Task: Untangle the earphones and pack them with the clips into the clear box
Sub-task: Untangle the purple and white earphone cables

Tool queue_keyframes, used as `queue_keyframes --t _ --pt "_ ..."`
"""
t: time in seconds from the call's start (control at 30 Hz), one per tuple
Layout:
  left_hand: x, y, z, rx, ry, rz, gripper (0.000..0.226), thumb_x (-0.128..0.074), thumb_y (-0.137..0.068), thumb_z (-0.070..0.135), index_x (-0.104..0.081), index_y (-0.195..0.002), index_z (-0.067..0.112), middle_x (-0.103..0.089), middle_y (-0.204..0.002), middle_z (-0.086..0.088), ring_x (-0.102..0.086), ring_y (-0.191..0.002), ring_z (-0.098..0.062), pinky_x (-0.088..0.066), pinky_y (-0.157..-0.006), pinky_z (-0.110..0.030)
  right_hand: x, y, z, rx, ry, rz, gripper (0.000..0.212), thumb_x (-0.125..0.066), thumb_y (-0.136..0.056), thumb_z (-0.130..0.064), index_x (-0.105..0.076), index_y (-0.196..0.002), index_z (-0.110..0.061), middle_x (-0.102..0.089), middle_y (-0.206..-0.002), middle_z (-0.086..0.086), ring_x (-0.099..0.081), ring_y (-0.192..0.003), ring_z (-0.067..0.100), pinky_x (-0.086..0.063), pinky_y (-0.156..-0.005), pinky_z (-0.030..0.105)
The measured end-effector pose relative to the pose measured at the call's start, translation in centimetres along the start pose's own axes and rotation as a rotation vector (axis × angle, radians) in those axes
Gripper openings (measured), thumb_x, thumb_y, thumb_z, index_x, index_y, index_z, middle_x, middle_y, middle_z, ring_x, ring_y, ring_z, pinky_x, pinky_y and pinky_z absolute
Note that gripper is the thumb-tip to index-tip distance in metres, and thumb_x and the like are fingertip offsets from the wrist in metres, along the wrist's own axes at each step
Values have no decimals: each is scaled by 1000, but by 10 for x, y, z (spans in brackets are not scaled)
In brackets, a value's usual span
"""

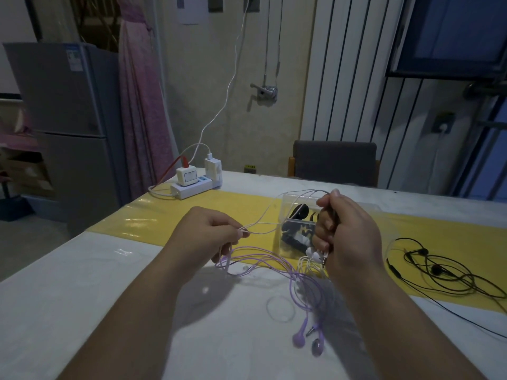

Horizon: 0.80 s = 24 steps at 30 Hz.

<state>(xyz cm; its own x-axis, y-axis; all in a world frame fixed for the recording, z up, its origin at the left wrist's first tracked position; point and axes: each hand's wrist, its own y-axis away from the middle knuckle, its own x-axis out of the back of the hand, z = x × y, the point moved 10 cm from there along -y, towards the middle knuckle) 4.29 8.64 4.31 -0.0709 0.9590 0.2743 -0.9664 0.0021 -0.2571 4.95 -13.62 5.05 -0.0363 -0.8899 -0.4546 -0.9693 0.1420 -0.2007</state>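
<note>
White earphones (312,253) span both hands: the left hand (211,231) pinches the cable, and the right hand (348,231) grips the bundled remainder with buds and plug. The held cable's long axis runs left to right, on the near side of the clear box (290,204), which stands on the worktop (109,283) closest to the right hand. Counted: three earphone sets, including purple earphones (299,338) near and black earphones (439,270) at right; one box; dark clips (297,215) inside, number indistinct.

Dim room, beige wall (214,78), grey fridge (65,105) set far left, pink curtain (140,105) hung beside it, white radiator (345,78) mounted beside a dark window (452,31), grey chair (334,161) drawn to the far edge of the table (68,283), power strip (192,187) laid at its far left corner.
</note>
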Motion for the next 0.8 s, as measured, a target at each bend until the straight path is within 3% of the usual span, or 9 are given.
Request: queue_keyframes --t 0.17,0.27,0.33,0.43,0.57,0.67,0.8 --pt "-15 7 6 38 122 -174 7 -66 -62 12 -71 -58 12 -73 -74 -7 -52 -56 -9 -36 -48 -15 0 0 2 1 25 -5 34 -40 -104 -23 -53 -77 -7 -29 -54 3 -21 -41 11 -14 -41 26" --pt "-23 10 3 58 143 -248 5 -69 -66 15 -73 -62 14 -73 -77 -6 -42 -54 -11 -30 -47 -19 -1 1 2 -5 49 -3 34 -41 -104 -23 -54 -77 -7 -28 -56 4 -21 -42 12 -14 -43 28" --pt "-27 11 2 63 222 -261 6 -70 -68 13 -76 -68 11 -68 -75 -12 -37 -50 -15 -31 -43 -20 0 1 3 -14 56 4 34 -41 -104 -24 -54 -77 -8 -28 -56 4 -20 -43 12 -12 -46 31" --pt "-30 12 6 42 281 -266 7 -71 -68 7 -75 -73 3 -63 -62 -12 -46 -48 -19 -34 -40 -24 0 1 6 -31 29 10 33 -42 -104 -24 -53 -77 -8 -28 -55 3 -20 -43 11 -13 -45 28" --pt "-26 11 7 59 301 -223 3 -69 -77 -2 -71 -79 0 -69 -69 -12 -36 -49 -18 -22 -45 -22 0 -1 15 -77 167 10 32 -46 -103 -27 -57 -78 -9 -31 -52 2 -24 -38 11 -22 -37 19" --pt "-23 9 10 39 367 -198 10 -68 -71 6 -76 -74 11 -68 -69 -12 -36 -45 -14 -23 -41 -18 -6 0 31 -127 422 -64 31 -51 -101 -28 -64 -78 -11 -46 -53 0 -32 -38 9 -24 -36 18" --pt "-17 5 9 23 435 -131 11 -67 -68 8 -77 -73 12 -68 -68 -10 -35 -41 -12 -23 -39 -16 -25 12 50 -221 540 -224 38 -46 -100 -42 -65 -84 -14 -74 -78 2 -34 -40 10 -26 -38 18"
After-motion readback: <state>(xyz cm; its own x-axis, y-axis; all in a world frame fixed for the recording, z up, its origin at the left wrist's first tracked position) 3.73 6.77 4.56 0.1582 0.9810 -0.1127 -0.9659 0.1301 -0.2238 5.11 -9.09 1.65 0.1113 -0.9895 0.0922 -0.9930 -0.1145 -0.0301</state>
